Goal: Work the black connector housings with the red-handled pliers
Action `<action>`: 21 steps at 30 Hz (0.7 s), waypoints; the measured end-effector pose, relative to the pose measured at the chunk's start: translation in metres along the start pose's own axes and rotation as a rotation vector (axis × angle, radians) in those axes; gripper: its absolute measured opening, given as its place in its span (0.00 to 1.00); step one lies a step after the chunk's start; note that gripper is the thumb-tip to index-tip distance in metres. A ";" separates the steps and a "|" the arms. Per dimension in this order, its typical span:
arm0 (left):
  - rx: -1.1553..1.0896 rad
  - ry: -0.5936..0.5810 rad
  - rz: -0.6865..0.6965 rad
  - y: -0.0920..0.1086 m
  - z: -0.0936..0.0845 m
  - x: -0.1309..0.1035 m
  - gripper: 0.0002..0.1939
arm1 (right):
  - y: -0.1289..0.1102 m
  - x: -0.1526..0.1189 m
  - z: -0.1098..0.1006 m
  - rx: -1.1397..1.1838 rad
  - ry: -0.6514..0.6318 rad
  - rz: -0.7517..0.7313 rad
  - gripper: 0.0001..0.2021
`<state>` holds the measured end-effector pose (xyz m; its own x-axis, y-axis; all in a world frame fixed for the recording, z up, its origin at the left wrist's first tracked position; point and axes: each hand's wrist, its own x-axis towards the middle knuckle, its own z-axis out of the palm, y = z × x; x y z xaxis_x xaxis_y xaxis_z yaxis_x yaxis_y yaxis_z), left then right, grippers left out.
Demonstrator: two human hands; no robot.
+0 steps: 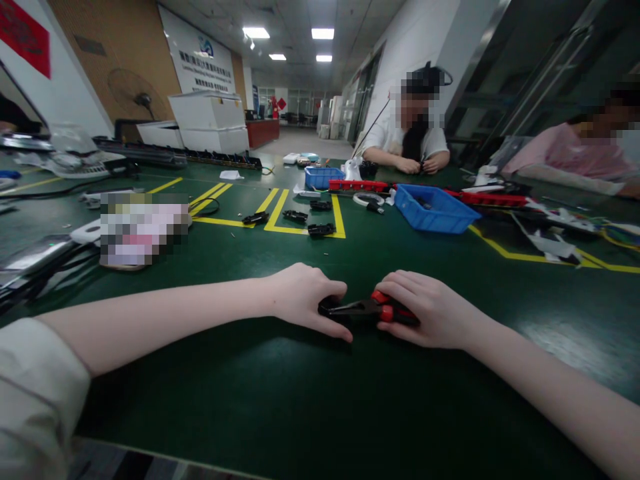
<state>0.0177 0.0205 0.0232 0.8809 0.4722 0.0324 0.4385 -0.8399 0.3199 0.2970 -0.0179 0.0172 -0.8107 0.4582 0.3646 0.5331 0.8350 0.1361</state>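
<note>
At ctr, red-and-black metal pliers [352, 309] are gripped in the closed R hand [433, 310]; a small black, prob. plastic part [327, 306] is held at their tips by the L hand [299, 297], thumb/index part-spread. Plier work seems in hand; steady tip alignment is called for.

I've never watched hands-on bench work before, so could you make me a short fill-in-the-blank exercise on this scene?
1. The right hand grips pliers whose handles are black and ____.
2. The jaws of the pliers point toward the person's ____ hand.
3. The tape lines on the dark green tabletop are coloured ____.
4. The larger open plastic bin, beyond the right hand, is coloured ____.

Missing words: red; left; yellow; blue.
</note>
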 end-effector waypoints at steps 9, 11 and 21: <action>-0.136 0.093 0.048 -0.009 0.008 -0.001 0.29 | 0.000 0.000 0.000 0.004 0.034 0.002 0.15; -0.164 0.090 0.057 -0.009 0.007 -0.001 0.29 | 0.000 -0.001 0.001 -0.014 0.046 -0.007 0.15; -0.221 0.086 0.110 -0.012 0.006 -0.002 0.27 | 0.002 0.000 0.003 -0.140 0.133 -0.051 0.18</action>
<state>0.0120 0.0284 0.0135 0.8984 0.4105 0.1561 0.2830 -0.8130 0.5089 0.2976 -0.0151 0.0144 -0.8036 0.3642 0.4708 0.5279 0.8013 0.2813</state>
